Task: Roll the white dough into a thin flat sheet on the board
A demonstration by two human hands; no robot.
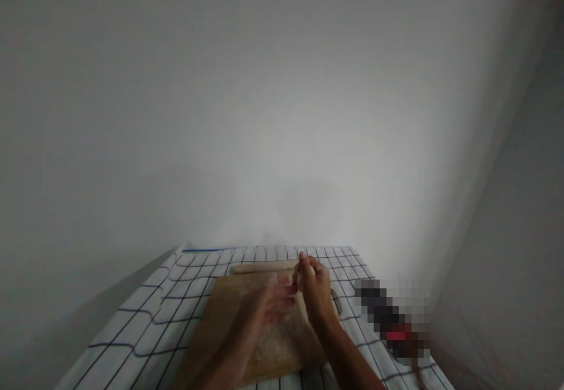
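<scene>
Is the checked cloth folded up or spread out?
Spread out: the cloth lies under the board and reaches past it on both sides, with its lines wavy on the left.

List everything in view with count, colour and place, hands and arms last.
Walls: two, greyish white, behind and at right
Checked cloth: one, white with dark lines, under the board
Blue strip: one, blue, cloth's far left edge
Board: one, tan, on the cloth
Powder: uncounted, whitish, on the board
Rod: one, pale tan, beyond the board
Curved object: one, greyish, right of the board, partly hidden
Pixelated patch: one, dark and red, right side, contents unreadable
Pale lump: one, whitish, in the right hand, mostly hidden
Hands: two, brown, over the board; left hand open, right hand closed
Forearms: two, brown, from the bottom edge
</scene>
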